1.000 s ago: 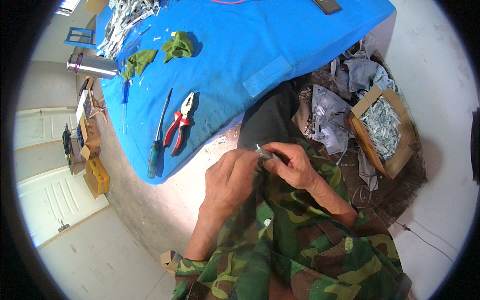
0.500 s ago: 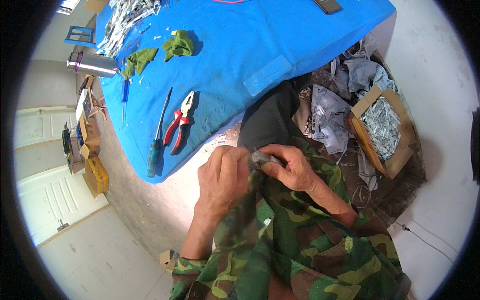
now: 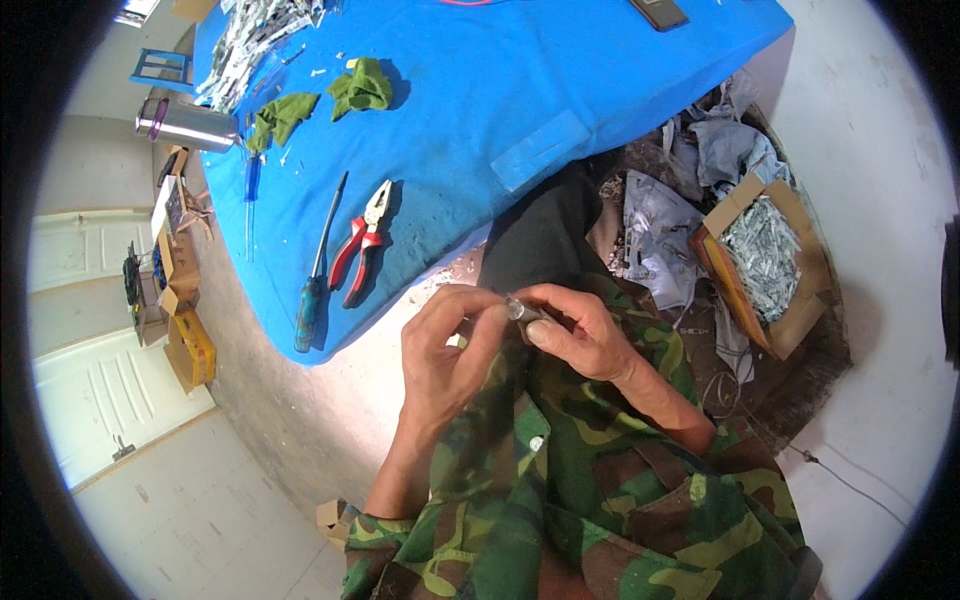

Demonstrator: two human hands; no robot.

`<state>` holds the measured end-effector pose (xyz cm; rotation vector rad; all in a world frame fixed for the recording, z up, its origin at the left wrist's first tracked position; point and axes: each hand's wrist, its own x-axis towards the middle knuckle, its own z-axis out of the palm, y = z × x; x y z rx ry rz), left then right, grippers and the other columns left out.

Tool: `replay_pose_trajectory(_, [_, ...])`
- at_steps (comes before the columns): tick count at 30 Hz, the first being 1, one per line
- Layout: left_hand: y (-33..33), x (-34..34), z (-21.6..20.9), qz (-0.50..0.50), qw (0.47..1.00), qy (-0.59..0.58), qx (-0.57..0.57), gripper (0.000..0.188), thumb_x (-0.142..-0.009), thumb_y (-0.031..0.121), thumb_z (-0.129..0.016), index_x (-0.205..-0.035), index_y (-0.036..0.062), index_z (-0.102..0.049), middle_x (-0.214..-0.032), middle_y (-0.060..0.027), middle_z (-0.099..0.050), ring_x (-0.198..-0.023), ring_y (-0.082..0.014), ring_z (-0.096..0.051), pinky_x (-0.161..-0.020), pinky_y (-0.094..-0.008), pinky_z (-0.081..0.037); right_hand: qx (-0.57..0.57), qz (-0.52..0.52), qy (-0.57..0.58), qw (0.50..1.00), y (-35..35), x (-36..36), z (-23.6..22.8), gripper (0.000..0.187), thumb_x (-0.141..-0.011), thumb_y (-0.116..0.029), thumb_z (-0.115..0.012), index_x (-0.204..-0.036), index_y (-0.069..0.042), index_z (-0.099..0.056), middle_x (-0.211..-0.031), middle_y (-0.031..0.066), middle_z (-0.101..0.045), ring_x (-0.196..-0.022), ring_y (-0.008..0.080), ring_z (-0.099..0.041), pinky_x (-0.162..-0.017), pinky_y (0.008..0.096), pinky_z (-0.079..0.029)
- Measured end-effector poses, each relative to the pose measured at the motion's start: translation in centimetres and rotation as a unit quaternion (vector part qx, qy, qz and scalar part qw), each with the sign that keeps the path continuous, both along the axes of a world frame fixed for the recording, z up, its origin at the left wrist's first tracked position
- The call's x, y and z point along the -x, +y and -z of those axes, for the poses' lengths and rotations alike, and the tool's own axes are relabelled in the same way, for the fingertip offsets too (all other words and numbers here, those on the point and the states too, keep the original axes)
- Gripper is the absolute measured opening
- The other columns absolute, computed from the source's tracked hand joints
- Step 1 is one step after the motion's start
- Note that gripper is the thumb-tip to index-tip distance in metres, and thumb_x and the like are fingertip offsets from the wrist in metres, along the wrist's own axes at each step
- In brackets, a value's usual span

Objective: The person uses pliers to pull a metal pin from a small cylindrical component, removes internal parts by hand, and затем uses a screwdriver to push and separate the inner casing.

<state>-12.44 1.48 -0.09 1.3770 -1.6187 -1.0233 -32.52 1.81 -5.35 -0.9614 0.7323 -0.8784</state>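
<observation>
A small greyish, tube-like piece (image 3: 521, 311) with a shiny end sits between my hands, above my lap; its exact kind is unclear. My right hand (image 3: 585, 335) grips it between thumb and fingers. At the shiny end, the thumb and forefinger of my left hand (image 3: 445, 345) come together in a pinch; what lies between those tips is too small to make out. Beyond my left hand, red-handled pliers (image 3: 362, 245) lie on the blue cloth (image 3: 450, 130), with a teal-handled screwdriver (image 3: 308, 310) beside them.
A second screwdriver (image 3: 251, 185), green rags (image 3: 360, 88), a metal cup (image 3: 190, 125) and a heap of silvery strips (image 3: 250, 45) lie on the cloth. To the right stands an open cardboard box (image 3: 735, 200) of similar strips, near grey plastic bags (image 3: 655, 235).
My left hand's fingers have uncurled from a tighter grip into a looser pinch, showing more of the piece's shiny end. My right hand has barely moved.
</observation>
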Motion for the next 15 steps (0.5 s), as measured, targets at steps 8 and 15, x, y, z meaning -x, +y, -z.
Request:
replay_pose_trajectory(8, [0.59, -0.53, 1.13, -0.005, 0.994, 0.064, -0.093, 0.029, -0.103, 0.027, -0.066, -0.102, -0.0022, -0.065, -0.096, -0.0071, -0.067, -0.079, -0.0108, -0.061, -0.071, -0.025, -0.051, 0.007, -0.004, 0.051, 0.999, 0.09, 0.02, 0.33, 0.036, -0.101, -0.023, -0.068, -0.126, 0.003, -0.066, -0.088, -0.0036, -0.062, -0.08, 0.0033, -0.053, -0.07, 0.0214, -0.045])
replay_pose_trajectory(15, [0.68, -0.45, 1.08, -0.035, 0.969, 0.185, -0.161, 0.021, -0.103, 0.021, -0.065, -0.099, -0.0001, -0.066, -0.085, -0.0021, -0.065, -0.073, -0.0082, -0.06, -0.064, -0.023, -0.047, -0.015, -0.032, 0.019, 0.999, 0.38, 0.1, 0.83, 0.036, -0.099, -0.017, -0.069, -0.129, 0.004, -0.065, -0.092, -0.0025, -0.065, -0.083, 0.0032, -0.056, -0.072, 0.0209, -0.046])
